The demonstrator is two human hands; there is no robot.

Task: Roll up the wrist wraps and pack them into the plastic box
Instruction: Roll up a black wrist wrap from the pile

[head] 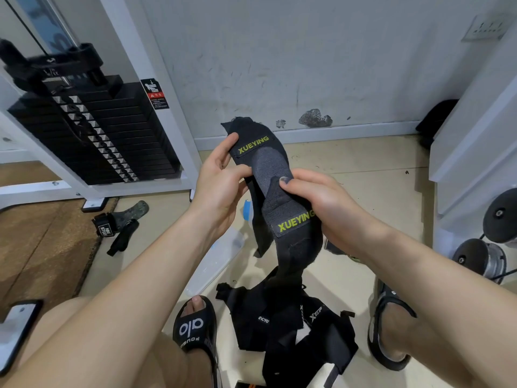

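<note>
I hold two black wrist wraps with yellow-green "XUEYING" labels above the floor. My left hand (221,177) grips the upper wrap (253,142) near its label, thumb on the grey patch. My right hand (316,204) grips the lower wrap (293,224), thumb pressed on top; its tail hangs down to a pile of more black wraps (291,326) between my feet. The clear plastic box (215,260) with a blue clip lies on the floor under my left forearm, partly hidden by the wraps.
A black weight stack (92,133) in a white frame stands at the left. Black lifting straps (117,225) lie beside a brown mat (36,242). Dumbbells (486,253) sit at the right by a white frame. My sandalled feet (195,326) flank the pile.
</note>
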